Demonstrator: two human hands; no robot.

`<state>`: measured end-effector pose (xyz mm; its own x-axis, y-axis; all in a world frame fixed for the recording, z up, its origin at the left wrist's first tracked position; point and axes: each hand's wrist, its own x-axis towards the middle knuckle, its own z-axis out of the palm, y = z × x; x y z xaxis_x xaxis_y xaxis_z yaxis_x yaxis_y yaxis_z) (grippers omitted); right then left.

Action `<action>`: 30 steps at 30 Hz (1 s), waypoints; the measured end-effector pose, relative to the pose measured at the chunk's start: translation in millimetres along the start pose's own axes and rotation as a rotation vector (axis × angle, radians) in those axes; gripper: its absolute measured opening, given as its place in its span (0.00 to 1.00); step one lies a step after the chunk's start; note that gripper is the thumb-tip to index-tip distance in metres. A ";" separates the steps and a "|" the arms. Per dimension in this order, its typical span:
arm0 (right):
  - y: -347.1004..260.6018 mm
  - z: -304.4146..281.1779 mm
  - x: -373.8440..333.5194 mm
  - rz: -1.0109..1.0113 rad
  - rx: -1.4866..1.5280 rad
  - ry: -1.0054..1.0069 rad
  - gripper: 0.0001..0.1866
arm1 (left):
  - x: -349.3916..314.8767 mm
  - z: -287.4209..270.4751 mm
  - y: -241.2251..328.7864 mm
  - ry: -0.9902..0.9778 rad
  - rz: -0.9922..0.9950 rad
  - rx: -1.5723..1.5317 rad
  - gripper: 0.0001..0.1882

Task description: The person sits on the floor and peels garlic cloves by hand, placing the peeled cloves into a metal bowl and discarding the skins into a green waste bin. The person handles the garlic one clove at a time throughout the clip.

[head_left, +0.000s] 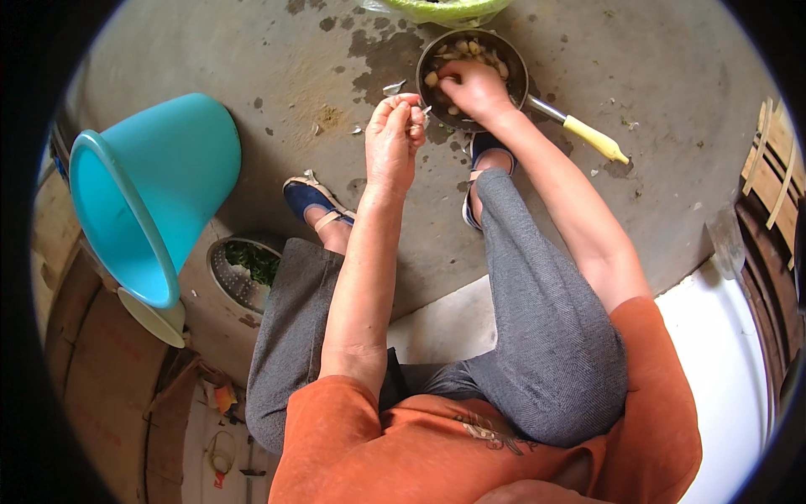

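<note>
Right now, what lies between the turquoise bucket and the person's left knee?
A grey perforated colander with leafy greens inside, as the head view shows.

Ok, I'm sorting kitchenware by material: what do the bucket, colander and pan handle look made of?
Turquoise bucket: likely plastic, smooth, softly glossy, evenly coloured. Colander: probably metal, dull grey and finely perforated. Pan handle: shiny, metal-looking shank; yellow grip, perhaps plastic, given its smooth, moulded look.
</note>
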<state>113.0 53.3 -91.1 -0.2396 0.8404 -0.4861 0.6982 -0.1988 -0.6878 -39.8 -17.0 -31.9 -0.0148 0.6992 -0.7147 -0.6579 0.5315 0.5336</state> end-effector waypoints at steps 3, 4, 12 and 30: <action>-8.3 -32.2 -28.7 0.226 0.777 -0.106 0.11 | 1.4 -2.1 -3.7 -0.045 0.096 0.126 0.07; -8.9 -37.3 -36.8 0.293 0.952 -0.139 0.11 | 1.6 1.5 -4.2 -0.034 0.112 0.173 0.07; -22.0 -55.6 -67.7 0.307 1.429 -0.208 0.10 | -3.0 32.3 -0.1 -0.206 0.285 0.396 0.09; -34.0 -67.8 -74.8 0.203 1.199 -0.228 0.10 | -18.7 42.8 17.0 -0.211 0.444 0.715 0.06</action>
<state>153.0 31.4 5.2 -0.3947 0.6574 -0.6419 -0.2935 -0.7522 -0.5899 -18.5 -0.7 9.9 0.0283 0.9498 -0.3116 0.0074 0.3115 0.9502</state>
